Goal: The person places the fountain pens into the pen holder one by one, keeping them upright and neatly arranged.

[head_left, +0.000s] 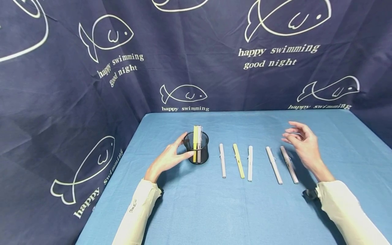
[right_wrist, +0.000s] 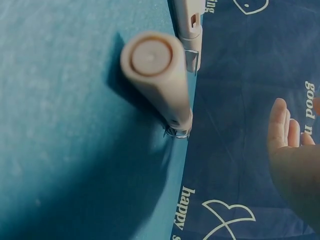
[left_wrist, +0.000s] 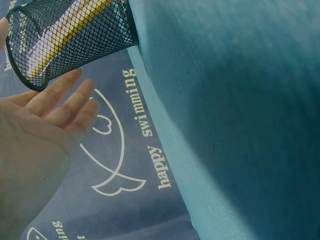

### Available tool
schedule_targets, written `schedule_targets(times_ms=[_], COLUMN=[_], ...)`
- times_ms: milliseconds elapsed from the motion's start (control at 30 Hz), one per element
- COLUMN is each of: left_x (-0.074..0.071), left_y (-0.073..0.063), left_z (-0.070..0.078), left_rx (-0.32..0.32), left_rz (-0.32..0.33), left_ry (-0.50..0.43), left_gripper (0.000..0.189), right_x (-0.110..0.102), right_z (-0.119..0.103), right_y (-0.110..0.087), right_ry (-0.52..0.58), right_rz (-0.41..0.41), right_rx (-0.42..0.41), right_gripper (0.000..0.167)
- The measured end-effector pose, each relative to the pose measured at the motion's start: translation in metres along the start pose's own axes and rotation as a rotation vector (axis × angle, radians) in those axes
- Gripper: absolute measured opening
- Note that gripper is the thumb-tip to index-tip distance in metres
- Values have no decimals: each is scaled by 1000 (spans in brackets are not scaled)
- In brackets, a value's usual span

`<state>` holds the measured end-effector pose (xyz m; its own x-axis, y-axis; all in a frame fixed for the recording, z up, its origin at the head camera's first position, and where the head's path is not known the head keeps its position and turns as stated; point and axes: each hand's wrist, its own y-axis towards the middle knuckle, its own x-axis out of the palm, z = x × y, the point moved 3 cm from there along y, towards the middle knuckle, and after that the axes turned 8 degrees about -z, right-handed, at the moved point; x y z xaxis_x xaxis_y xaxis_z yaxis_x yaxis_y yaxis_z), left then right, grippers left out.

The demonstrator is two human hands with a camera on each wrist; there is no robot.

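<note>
Navy cloth backdrop [head_left: 220, 76], creased, printed with white fish outlines [head_left: 113, 48] and white lettering [head_left: 279, 50]; across the upper frame and down the left side. Below, sky-blue cloth-covered table [head_left: 199, 211], broad across the lower frame.

Round black wire-mesh cup [head_left: 204, 158]: near frame centre, slightly left, upright on the table. Inside, side by side, tops above the rim: slim yellow pen [head_left: 195, 132] and slim pale pen with metal clip [head_left: 200, 131].

Left hand [head_left: 166, 157]: at the cup's left side, thumb against the near wall, index finger by the rim, cup between the two in a light-looking pinch. Other fingers, in the left wrist view, loosely extended beside the mesh. Firmness of pressure: cannot tell.

Right of the cup, loose row of five slim capped pens, flat on the table, apart from one another. Left to right: pale pink pen [head_left: 222, 161]; lemon-yellow pen [head_left: 239, 161]; white pen [head_left: 250, 164]; then, past a wider gap, pinkish-white pen [head_left: 274, 166] and dusty-pink pen [head_left: 289, 164].

Right hand [head_left: 306, 146]: right of centre, raised just beside the dusty-pink pen, fingers loosely bent and slightly spread, nothing pinched. In the right wrist view, fingertips at the right edge, apart from the pens.

Farther out, lower frame: cream long sleeves [head_left: 346, 204] on both arms.
</note>
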<state>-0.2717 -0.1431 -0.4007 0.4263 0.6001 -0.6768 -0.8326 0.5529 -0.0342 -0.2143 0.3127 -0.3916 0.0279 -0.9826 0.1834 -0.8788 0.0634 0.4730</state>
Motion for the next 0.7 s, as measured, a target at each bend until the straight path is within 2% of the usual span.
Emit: schedule_targets(times_ms=[467,700], left_x=[-1,0], left_y=[0,1], left_z=[1,0], left_rx=[-8,-6], left_rz=[8,7], left_ry=[5,8], left_gripper=[91,90], right_x=[-7,-11], right_z=[1,1], right_y=[-5,-8], right_ry=[-10,30], right_rz=[28,32], right_rx=[34,19], right_gripper=[41,42])
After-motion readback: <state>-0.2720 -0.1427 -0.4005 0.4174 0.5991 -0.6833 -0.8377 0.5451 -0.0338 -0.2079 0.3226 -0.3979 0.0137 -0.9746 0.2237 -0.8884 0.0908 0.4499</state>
